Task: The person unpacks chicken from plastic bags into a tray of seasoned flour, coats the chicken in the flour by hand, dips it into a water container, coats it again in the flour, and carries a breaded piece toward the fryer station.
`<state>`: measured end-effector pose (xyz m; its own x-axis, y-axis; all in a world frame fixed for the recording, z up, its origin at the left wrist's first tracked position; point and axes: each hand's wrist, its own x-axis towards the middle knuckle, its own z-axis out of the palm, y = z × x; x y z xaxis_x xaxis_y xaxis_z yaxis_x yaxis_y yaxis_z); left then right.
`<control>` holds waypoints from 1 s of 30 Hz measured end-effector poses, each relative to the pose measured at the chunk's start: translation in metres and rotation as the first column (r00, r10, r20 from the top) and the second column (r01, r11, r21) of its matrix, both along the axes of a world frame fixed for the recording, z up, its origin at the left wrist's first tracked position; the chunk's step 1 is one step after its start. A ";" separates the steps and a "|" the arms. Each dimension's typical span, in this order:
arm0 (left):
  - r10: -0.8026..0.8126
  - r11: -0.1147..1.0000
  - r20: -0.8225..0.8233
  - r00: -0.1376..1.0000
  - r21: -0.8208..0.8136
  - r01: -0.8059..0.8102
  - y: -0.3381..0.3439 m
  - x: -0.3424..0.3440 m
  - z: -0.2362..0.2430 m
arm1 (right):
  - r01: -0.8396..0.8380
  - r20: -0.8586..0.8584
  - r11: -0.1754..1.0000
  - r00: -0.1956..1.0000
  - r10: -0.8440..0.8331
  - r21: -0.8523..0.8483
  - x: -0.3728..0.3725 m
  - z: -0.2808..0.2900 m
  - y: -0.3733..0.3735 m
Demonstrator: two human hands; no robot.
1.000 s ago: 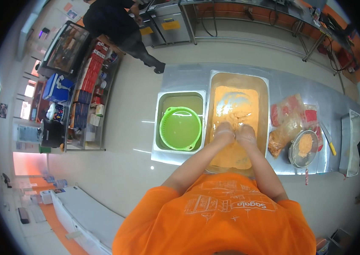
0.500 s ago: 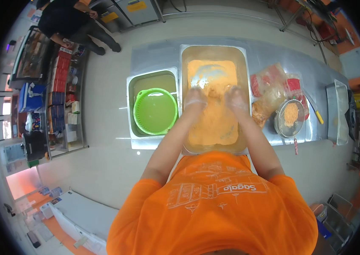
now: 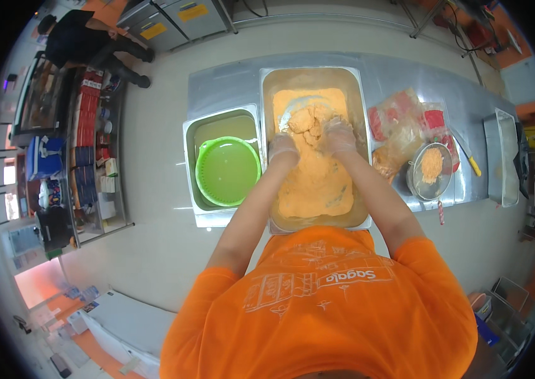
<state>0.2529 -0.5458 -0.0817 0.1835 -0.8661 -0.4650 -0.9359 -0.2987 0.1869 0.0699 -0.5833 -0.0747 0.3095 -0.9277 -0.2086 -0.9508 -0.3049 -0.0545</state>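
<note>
A deep steel pan (image 3: pixel 359 208) holds a layer of orange powder (image 3: pixel 312 199), with bare metal showing through in patches. Several lumpy pieces coated in the powder (image 3: pixel 307 124) lie heaped in its far half. My left hand (image 3: pixel 284 150), in a clear glove, is at the pan's left side, to the left of and a little nearer than the heap; its fingers are partly sunk in powder and hard to make out. On the heap's right side, my right hand (image 3: pixel 341 136), also gloved, touches the pieces with its fingers stretched forward.
Left of the pan, a green basket (image 3: pixel 257 174) sits in a liquid-filled steel tub (image 3: pixel 186 136). To the right lie plastic bags (image 3: pixel 403 136), a strainer with orange crumbs (image 3: pixel 432 165), a yellow-handled knife (image 3: pixel 473 165) and a steel tray (image 3: pixel 501 158). A person (image 3: pixel 84 41) stands at far left.
The coated pieces now show as a heap between my hands. My right hand has come inward against them; my left has drawn slightly left and nearer. The view has shifted a little.
</note>
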 end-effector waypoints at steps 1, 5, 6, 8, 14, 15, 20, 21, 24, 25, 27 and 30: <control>0.009 1.000 -0.009 1.000 -0.021 -0.010 -0.006 -0.010 -0.006 | 0.021 -0.008 1.000 1.000 -0.021 -0.003 -0.007 -0.016 -0.003; -0.076 0.986 -0.027 0.997 -0.149 0.071 -0.039 -0.017 -0.013 | 0.022 0.027 0.992 0.999 -0.019 -0.128 -0.006 -0.045 -0.008; -0.075 0.986 -0.028 0.997 -0.151 0.070 -0.045 -0.018 -0.010 | -0.099 0.053 0.978 0.992 0.110 -0.182 -0.005 -0.040 -0.007; -0.237 0.964 0.038 0.971 -0.118 0.240 -0.061 -0.020 0.002 | -0.114 -0.009 0.991 0.993 0.114 -0.074 0.004 -0.025 -0.018; -0.431 0.875 -0.016 0.902 -0.253 0.414 -0.083 -0.042 -0.051 | -0.158 -0.077 0.959 0.987 0.144 -0.235 -0.035 -0.055 -0.026; -0.363 0.894 0.011 0.932 -0.280 0.351 -0.078 -0.024 -0.065 | -0.138 -0.035 0.975 0.990 0.134 -0.172 -0.008 -0.043 -0.027; -0.204 0.962 -0.103 0.974 -0.204 0.180 -0.063 -0.043 -0.035 | -0.078 -0.128 0.990 0.987 0.093 0.120 -0.019 -0.035 -0.041; -0.189 0.963 -0.093 0.978 -0.212 0.165 -0.062 -0.035 -0.038 | -0.009 -0.093 0.992 0.995 0.021 0.129 -0.005 -0.021 -0.037; -0.125 0.968 -0.156 0.980 -0.236 0.086 -0.071 -0.023 -0.046 | 0.014 0.016 0.995 1.000 -0.016 0.101 0.004 -0.012 -0.034; -0.132 0.966 -0.121 0.984 -0.239 0.100 -0.073 -0.023 -0.046 | -0.019 0.084 0.997 0.996 0.013 0.076 0.002 -0.013 -0.035; -0.141 0.964 -0.086 0.986 -0.238 0.117 -0.074 -0.029 -0.040 | 0.017 0.179 0.999 0.984 -0.024 0.041 -0.002 -0.018 -0.037; 0.031 0.962 -0.391 0.920 -0.237 -0.133 -0.069 -0.042 -0.021 | 0.114 0.277 0.984 0.949 -0.148 0.136 -0.018 -0.020 -0.030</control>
